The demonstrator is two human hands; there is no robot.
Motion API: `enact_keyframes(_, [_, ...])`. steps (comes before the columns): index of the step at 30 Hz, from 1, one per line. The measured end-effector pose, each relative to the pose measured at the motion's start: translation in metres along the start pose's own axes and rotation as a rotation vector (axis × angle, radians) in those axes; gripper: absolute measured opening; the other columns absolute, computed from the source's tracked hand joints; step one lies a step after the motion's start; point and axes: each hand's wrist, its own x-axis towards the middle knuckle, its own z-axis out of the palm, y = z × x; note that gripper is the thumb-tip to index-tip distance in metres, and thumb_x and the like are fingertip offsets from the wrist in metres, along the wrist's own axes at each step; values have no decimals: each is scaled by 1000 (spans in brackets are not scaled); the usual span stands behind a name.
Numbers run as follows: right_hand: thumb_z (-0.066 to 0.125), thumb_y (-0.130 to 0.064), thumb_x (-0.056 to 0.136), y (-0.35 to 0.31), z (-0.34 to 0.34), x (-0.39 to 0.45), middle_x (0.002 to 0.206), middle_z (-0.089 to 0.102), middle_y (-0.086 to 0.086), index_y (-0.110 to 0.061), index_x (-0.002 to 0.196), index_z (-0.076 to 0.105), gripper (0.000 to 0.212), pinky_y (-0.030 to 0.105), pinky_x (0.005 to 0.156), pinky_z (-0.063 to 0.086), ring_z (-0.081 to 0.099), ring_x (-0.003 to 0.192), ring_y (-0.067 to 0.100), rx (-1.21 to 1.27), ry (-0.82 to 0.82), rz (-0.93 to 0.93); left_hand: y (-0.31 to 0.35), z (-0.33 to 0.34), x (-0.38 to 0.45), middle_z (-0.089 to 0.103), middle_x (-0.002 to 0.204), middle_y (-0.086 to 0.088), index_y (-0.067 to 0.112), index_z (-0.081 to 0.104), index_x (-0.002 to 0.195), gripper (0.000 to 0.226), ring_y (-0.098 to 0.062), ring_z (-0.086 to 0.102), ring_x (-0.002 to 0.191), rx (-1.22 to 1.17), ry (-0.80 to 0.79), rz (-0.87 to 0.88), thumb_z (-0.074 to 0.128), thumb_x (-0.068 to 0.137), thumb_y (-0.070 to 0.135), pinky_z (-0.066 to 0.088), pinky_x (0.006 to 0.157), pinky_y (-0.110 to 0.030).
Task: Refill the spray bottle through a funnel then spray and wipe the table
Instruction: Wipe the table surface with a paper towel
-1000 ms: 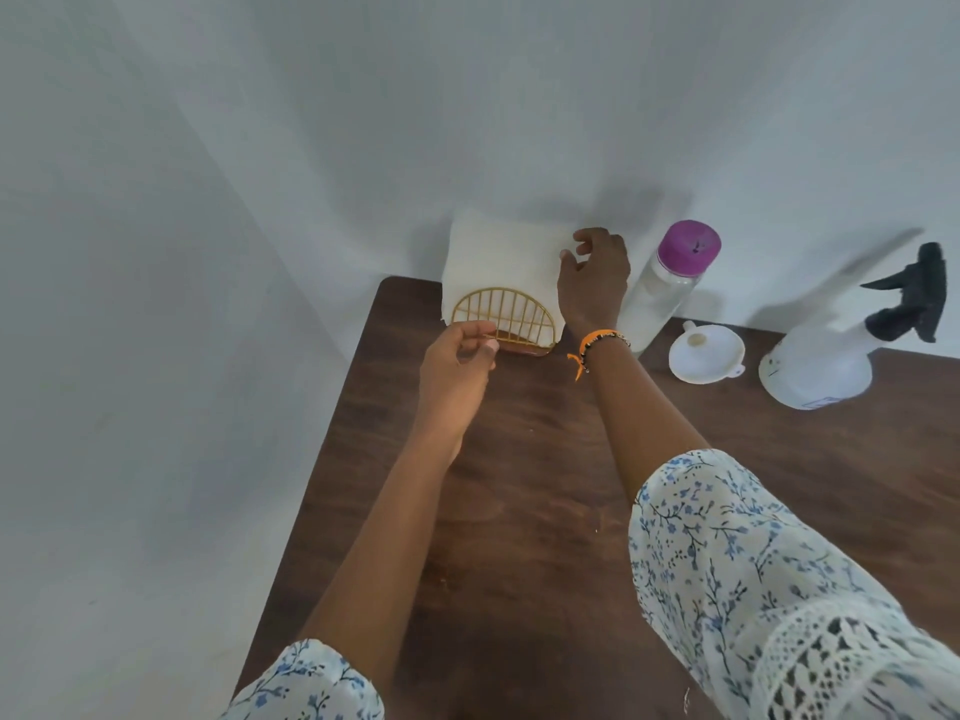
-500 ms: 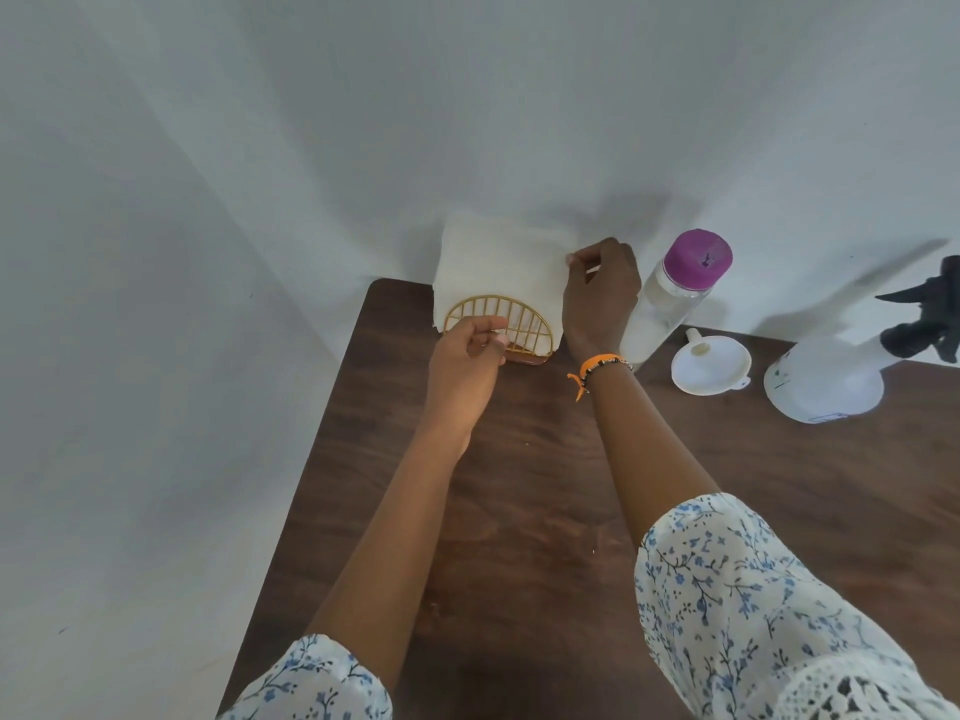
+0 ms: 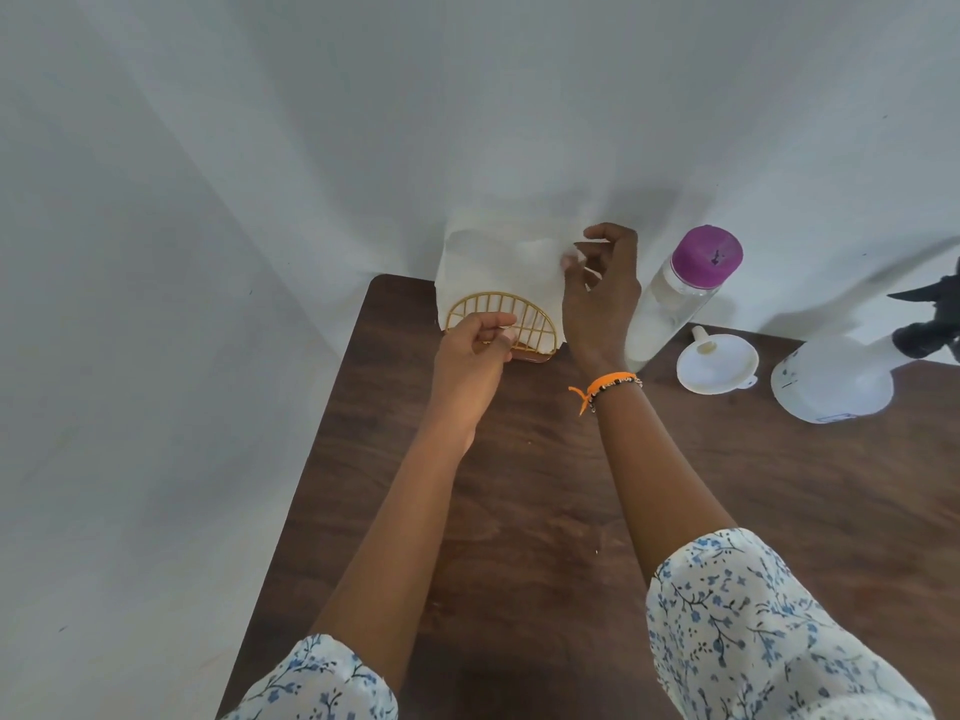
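White paper napkins [image 3: 498, 262] stand upright in a gold wire holder [image 3: 524, 317] at the back left corner of the brown table [image 3: 519, 511]. My left hand [image 3: 472, 356] grips the front of the holder. My right hand [image 3: 602, 293] pinches the right edge of a napkin with thumb and fingers. To the right stand a clear water bottle [image 3: 670, 304] with a purple cap, a white funnel [image 3: 719, 363] lying mouth up, and the white spray bottle [image 3: 831, 379], whose black trigger head [image 3: 930, 319] sits at the frame's right edge.
White cloth-covered walls [image 3: 363, 122] close in behind and to the left of the table. The table's left edge runs diagonally down toward me. An orange bracelet [image 3: 605, 387] is on my right wrist.
My right hand has shifted from lying over the napkin's right side to pinching its edge, fingers lifted. The left hand stays on the holder. The view has turned a little to the left.
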Motion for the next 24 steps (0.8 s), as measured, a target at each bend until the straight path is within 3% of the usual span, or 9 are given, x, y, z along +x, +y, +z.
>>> enact_keyframes(5, [54, 4, 87, -17, -3, 2, 93, 57, -12, -10, 105, 57, 24, 8, 69, 42, 52, 80, -10, 80, 113, 18, -3, -9, -7, 65, 105, 1, 30, 64, 98, 16, -11, 62, 90, -36, 2, -14, 55, 94, 18, 53, 83, -26])
enact_keyframes(12, [59, -9, 89, -47, -12, -5, 77, 58, -11, -16, 89, 63, 8, 10, 66, 40, 49, 70, 0, 173, 154, 93, 0, -21, -24, 65, 103, 7, 35, 61, 93, 18, -10, 62, 92, -62, 3, -39, 55, 94, 18, 52, 81, -22])
enact_keyframes(18, [51, -15, 96, -67, -38, -47, 89, 54, -6, -19, 94, 51, 4, 17, 77, 45, 52, 83, 5, 264, 180, 118, -4, -33, -48, 64, 105, 5, 29, 59, 107, 16, -9, 63, 93, -87, -45, 8, 55, 94, 21, 52, 88, -26])
enact_keyframes(21, [50, -16, 96, -65, -49, -82, 94, 57, -6, -25, 91, 52, 10, 24, 86, 46, 55, 91, 8, 249, 108, 187, -13, -38, -65, 62, 114, 1, 23, 51, 123, 30, -15, 64, 101, -184, -157, -87, 52, 95, 32, 51, 94, -35])
enact_keyframes(24, [50, -17, 97, -55, -61, -126, 98, 59, -1, -22, 95, 55, 7, 21, 81, 48, 56, 91, 7, 276, -12, 307, -33, -42, -85, 52, 133, -2, 26, 33, 138, 68, -24, 57, 114, -339, -285, -240, 59, 80, 49, 46, 100, -43])
